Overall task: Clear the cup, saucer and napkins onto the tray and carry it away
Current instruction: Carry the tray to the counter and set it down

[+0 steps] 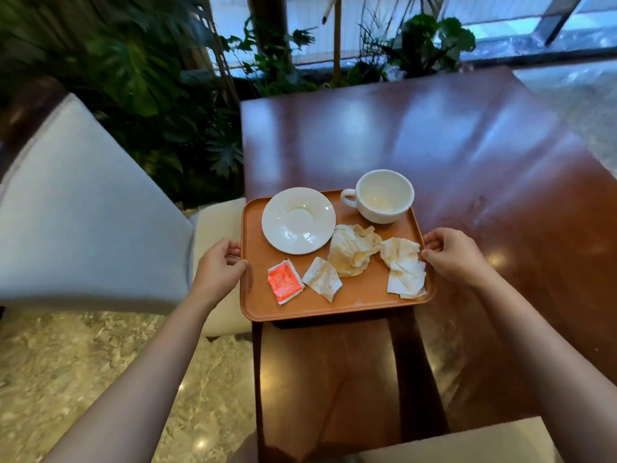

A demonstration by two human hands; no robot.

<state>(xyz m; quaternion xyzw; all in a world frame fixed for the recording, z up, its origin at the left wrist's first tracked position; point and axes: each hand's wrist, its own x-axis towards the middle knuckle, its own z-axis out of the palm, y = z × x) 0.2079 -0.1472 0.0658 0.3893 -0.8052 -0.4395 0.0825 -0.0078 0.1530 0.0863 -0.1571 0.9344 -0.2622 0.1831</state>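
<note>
An orange-brown tray (360,297) is held over the near left part of the dark wooden table (450,145). On it sit an empty white cup (384,195) at the back right and a white saucer (298,220) at the back left. Two crumpled stained napkins (352,248) (404,265) lie in the middle and at the right. A red sachet (284,281) and a torn white sachet (323,278) lie near the front. My left hand (218,267) grips the tray's left rim and my right hand (450,252) grips its right rim.
A grey upholstered chair (86,212) stands close on the left with a cream seat cushion (220,228) beside the tray. Green plants (160,78) fill the back behind the table. Marble floor (100,379) lies below. A pale surface (467,446) shows at the bottom right.
</note>
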